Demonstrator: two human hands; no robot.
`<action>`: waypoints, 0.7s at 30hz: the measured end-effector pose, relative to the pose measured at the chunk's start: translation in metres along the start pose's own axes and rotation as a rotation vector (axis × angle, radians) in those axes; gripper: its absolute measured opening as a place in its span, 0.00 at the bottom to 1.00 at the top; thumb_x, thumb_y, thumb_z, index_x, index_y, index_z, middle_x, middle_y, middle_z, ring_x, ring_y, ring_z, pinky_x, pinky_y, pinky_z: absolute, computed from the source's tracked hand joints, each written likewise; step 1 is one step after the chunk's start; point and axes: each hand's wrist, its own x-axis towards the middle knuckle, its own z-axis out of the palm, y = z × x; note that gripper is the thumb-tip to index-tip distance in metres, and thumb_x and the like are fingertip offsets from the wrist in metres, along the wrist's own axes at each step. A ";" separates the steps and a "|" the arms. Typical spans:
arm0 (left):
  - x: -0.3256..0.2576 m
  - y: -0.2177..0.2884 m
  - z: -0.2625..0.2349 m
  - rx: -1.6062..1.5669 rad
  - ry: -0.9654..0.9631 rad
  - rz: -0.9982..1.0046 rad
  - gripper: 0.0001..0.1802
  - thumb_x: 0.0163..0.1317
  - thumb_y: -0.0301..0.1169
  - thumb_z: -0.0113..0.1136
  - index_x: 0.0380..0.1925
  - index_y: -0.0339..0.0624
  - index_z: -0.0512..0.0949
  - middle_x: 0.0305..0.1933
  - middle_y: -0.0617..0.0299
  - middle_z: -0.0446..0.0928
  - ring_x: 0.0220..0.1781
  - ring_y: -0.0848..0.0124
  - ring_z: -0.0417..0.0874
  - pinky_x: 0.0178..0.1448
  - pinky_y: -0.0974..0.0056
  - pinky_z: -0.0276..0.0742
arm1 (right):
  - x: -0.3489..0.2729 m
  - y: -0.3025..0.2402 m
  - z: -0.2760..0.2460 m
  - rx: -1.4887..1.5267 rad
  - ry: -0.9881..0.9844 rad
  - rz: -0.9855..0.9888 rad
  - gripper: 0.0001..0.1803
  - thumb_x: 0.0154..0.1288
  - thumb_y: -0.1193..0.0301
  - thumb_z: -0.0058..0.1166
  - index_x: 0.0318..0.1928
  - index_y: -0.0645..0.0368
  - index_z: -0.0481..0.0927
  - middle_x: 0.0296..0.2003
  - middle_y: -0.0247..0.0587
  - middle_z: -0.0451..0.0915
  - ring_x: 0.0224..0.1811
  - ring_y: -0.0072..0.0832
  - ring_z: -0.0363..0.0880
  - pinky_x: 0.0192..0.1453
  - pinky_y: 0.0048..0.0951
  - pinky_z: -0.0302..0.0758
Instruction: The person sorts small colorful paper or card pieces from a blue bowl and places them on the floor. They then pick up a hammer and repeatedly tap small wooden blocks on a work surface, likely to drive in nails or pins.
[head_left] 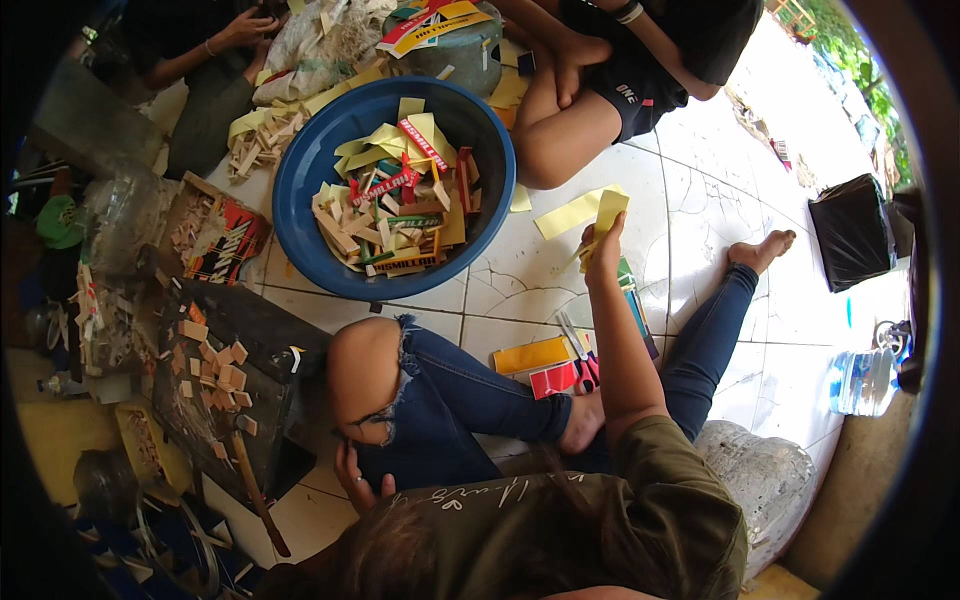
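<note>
Setting: informal home workshop on a white tiled floor (pixel 700 200), people seated barefoot. At 12 o'clock, blue basin (pixel 300 180) filled with card offcuts (pixel 395 200). At 9 o'clock, dark board (pixel 250 330) strewn with small cut pieces (pixel 215 365). At 3 o'clock, daylight and greenery (pixel 850 60).

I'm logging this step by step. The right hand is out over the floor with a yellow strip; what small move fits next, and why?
Probably swing the right hand left and drop its yellow strip into the blue basin. The basin already holds many similar yellow and red cut pieces and sits just left of that hand. The left hand rests under the knee, so it looks idle.
</note>
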 end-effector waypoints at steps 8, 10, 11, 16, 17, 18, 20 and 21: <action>0.001 -0.003 -0.001 -0.002 -0.011 0.032 0.37 0.62 0.49 0.48 0.62 0.32 0.57 0.64 0.38 0.56 0.64 0.44 0.59 0.65 0.44 0.54 | 0.013 0.009 0.008 -1.168 0.157 -0.534 0.23 0.65 0.57 0.43 0.55 0.59 0.69 0.30 0.49 0.80 0.26 0.41 0.77 0.35 0.39 0.73; 0.000 -0.003 0.000 0.001 -0.012 0.024 0.37 0.62 0.50 0.47 0.62 0.32 0.58 0.64 0.38 0.56 0.64 0.44 0.60 0.65 0.44 0.54 | 0.009 0.010 0.013 -1.350 0.150 -0.534 0.31 0.64 0.54 0.45 0.65 0.50 0.60 0.57 0.55 0.68 0.45 0.43 0.76 0.44 0.41 0.76; 0.000 -0.004 0.000 0.004 -0.009 0.021 0.37 0.62 0.50 0.47 0.62 0.32 0.58 0.64 0.38 0.56 0.64 0.44 0.60 0.65 0.44 0.54 | 0.007 0.013 0.018 -1.473 0.165 -0.567 0.32 0.64 0.52 0.45 0.66 0.51 0.59 0.61 0.54 0.63 0.49 0.42 0.74 0.46 0.40 0.76; -0.001 -0.008 0.002 -0.019 0.020 0.042 0.37 0.62 0.51 0.48 0.62 0.32 0.58 0.64 0.38 0.56 0.64 0.44 0.60 0.65 0.45 0.54 | 0.005 0.024 0.025 -1.579 0.072 -0.629 0.29 0.65 0.50 0.44 0.61 0.52 0.65 0.63 0.48 0.62 0.58 0.42 0.68 0.53 0.40 0.73; -0.001 -0.009 0.003 -0.009 0.013 0.034 0.37 0.62 0.50 0.48 0.62 0.32 0.58 0.64 0.38 0.56 0.64 0.44 0.60 0.65 0.45 0.54 | 0.009 0.024 0.023 -1.580 0.034 -0.667 0.23 0.66 0.56 0.45 0.57 0.54 0.69 0.60 0.47 0.66 0.56 0.42 0.70 0.52 0.39 0.74; 0.000 -0.010 0.003 -0.004 0.018 0.051 0.37 0.62 0.50 0.48 0.62 0.32 0.58 0.64 0.38 0.56 0.64 0.44 0.60 0.65 0.45 0.54 | 0.014 0.023 0.020 -1.570 0.012 -0.662 0.21 0.65 0.58 0.46 0.54 0.53 0.70 0.59 0.46 0.67 0.55 0.41 0.71 0.50 0.39 0.75; -0.001 -0.010 0.003 -0.024 0.022 0.037 0.37 0.61 0.50 0.48 0.62 0.32 0.58 0.64 0.38 0.56 0.64 0.45 0.60 0.65 0.45 0.54 | 0.028 0.016 0.013 -1.563 -0.041 -0.640 0.15 0.64 0.64 0.47 0.50 0.53 0.72 0.57 0.46 0.68 0.53 0.40 0.72 0.46 0.40 0.76; -0.002 -0.010 0.002 -0.029 0.025 0.048 0.37 0.61 0.50 0.48 0.62 0.32 0.58 0.64 0.38 0.56 0.64 0.45 0.60 0.65 0.45 0.55 | 0.035 0.013 0.011 -1.400 0.052 -0.687 0.14 0.62 0.68 0.49 0.48 0.54 0.72 0.50 0.48 0.74 0.48 0.41 0.75 0.45 0.41 0.75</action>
